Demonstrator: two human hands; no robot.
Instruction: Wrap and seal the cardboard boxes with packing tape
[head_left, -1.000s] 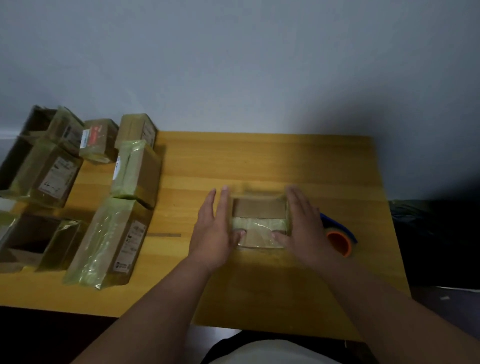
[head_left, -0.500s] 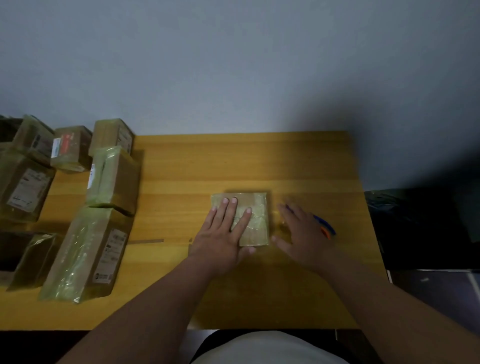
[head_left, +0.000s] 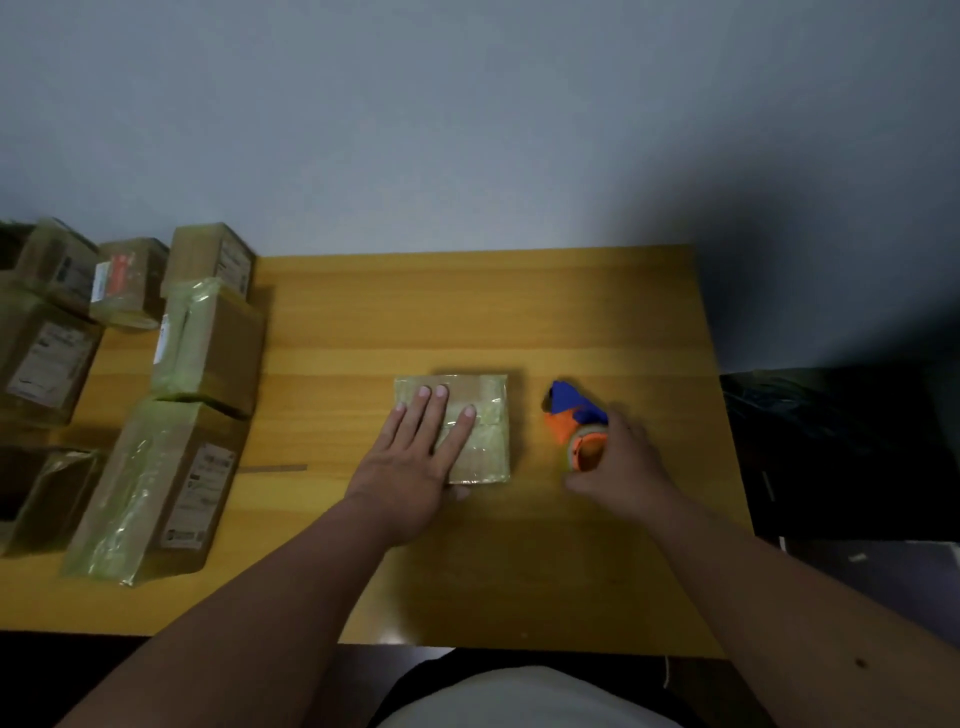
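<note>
A small flat cardboard box (head_left: 485, 431), covered in shiny clear tape, lies in the middle of the wooden table (head_left: 467, 312). My left hand (head_left: 415, 457) rests flat on its top with straight fingers. To the right of the box stands a blue and orange tape dispenser (head_left: 574, 421) holding a roll of tape. My right hand (head_left: 623, 467) grips the dispenser from the right, fingers curled round its roll end.
Several taped cardboard boxes with labels crowd the table's left side, the nearest a long one (head_left: 156, 488) and a cube (head_left: 210, 345). A thin dark strip (head_left: 272, 468) lies on the wood. Dark objects (head_left: 841, 447) stand beyond the table's right edge.
My left hand moved from the box's side onto its top. My right hand left the box, went right and took hold of the tape dispenser.
</note>
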